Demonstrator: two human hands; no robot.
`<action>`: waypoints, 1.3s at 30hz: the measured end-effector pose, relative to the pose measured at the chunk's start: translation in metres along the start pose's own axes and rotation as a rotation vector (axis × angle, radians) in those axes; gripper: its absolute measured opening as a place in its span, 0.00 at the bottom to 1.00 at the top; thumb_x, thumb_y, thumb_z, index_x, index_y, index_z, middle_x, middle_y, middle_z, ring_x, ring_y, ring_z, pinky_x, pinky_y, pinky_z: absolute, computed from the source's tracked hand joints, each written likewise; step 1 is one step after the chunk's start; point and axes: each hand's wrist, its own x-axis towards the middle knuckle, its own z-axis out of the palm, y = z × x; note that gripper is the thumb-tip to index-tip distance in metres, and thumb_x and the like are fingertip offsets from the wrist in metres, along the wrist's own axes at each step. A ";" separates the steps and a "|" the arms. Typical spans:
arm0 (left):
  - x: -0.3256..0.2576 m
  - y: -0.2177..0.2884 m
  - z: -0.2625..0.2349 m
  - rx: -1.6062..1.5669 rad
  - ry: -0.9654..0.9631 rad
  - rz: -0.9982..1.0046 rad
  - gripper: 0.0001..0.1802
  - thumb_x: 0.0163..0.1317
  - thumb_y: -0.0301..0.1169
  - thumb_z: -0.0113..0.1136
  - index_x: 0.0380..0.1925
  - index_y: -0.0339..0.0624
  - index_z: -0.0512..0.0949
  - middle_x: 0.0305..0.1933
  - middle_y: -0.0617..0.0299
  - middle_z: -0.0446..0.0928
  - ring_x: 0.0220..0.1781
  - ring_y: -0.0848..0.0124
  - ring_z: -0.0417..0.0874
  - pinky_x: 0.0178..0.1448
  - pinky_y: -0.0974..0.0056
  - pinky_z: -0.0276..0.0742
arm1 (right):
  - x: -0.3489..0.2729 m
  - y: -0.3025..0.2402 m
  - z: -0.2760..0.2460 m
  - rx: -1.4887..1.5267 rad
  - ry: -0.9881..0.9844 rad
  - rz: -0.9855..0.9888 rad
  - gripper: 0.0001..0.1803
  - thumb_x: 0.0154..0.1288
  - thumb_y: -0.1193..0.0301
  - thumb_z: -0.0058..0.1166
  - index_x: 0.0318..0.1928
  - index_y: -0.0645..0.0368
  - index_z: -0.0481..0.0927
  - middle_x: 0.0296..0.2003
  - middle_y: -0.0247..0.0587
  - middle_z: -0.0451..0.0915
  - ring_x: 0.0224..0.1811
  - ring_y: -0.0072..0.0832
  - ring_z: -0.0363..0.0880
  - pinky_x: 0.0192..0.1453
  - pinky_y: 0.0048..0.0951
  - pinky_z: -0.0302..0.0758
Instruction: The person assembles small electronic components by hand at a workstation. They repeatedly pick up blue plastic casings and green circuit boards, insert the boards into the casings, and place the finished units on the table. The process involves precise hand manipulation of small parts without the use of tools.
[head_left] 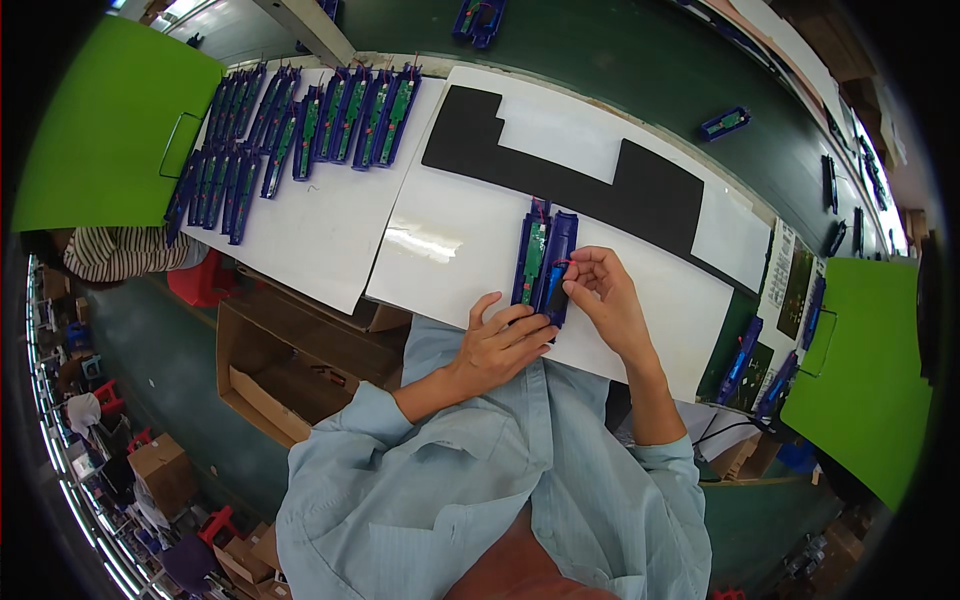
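Fingers of the right hand (605, 290) pinch narrowly at a red wire on the blue casing (545, 262) (circuit board showing inside), while the left hand (505, 340) lies half-curled, fingertips pressing its near end, on the white sheet (450, 240).

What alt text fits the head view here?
Both hands work on an open blue casing with a green circuit board, lying on a white sheet: the left hand steadies its near end, the right hand pinches a red wire. Rows of similar casings lie at upper left.
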 end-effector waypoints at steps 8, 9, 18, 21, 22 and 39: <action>0.001 0.000 0.001 0.011 0.012 0.012 0.17 0.62 0.37 0.78 0.51 0.57 0.90 0.55 0.75 0.86 0.65 0.73 0.81 0.83 0.45 0.57 | -0.002 -0.002 0.012 -0.264 0.082 -0.156 0.22 0.71 0.82 0.65 0.62 0.65 0.75 0.45 0.41 0.83 0.45 0.26 0.83 0.53 0.29 0.82; 0.001 0.000 0.001 0.011 0.013 0.015 0.17 0.62 0.37 0.78 0.51 0.56 0.90 0.55 0.74 0.86 0.65 0.73 0.81 0.83 0.45 0.57 | -0.003 -0.005 0.014 -0.301 0.093 -0.172 0.23 0.71 0.82 0.65 0.63 0.65 0.75 0.45 0.41 0.82 0.44 0.27 0.83 0.52 0.29 0.82; 0.013 0.004 -0.016 -0.145 -0.019 -0.075 0.16 0.66 0.32 0.74 0.53 0.50 0.88 0.56 0.68 0.85 0.62 0.69 0.83 0.81 0.44 0.57 | 0.016 -0.004 0.012 -0.336 0.071 -0.265 0.11 0.69 0.79 0.70 0.51 0.59 0.90 0.43 0.35 0.74 0.34 0.21 0.71 0.39 0.26 0.73; 0.033 0.000 -0.023 -0.139 0.093 -0.136 0.16 0.68 0.28 0.71 0.56 0.49 0.87 0.57 0.65 0.83 0.61 0.68 0.82 0.81 0.43 0.56 | 0.017 -0.008 0.019 -0.356 0.081 -0.225 0.07 0.69 0.79 0.69 0.46 0.62 0.90 0.43 0.36 0.75 0.33 0.23 0.73 0.39 0.28 0.74; 0.046 -0.003 -0.027 -0.120 0.144 -0.151 0.17 0.68 0.27 0.69 0.56 0.49 0.86 0.57 0.65 0.82 0.60 0.67 0.82 0.80 0.43 0.56 | 0.018 -0.005 0.020 -0.370 0.078 -0.236 0.06 0.70 0.79 0.69 0.46 0.63 0.90 0.42 0.36 0.75 0.33 0.24 0.74 0.39 0.28 0.74; 0.081 -0.040 -0.021 -0.102 0.127 -0.149 0.09 0.62 0.26 0.75 0.42 0.48 0.87 0.52 0.65 0.82 0.61 0.59 0.75 0.67 0.51 0.64 | 0.014 -0.006 0.017 -0.197 0.031 -0.179 0.06 0.71 0.75 0.70 0.46 0.63 0.89 0.43 0.33 0.74 0.33 0.18 0.71 0.38 0.24 0.70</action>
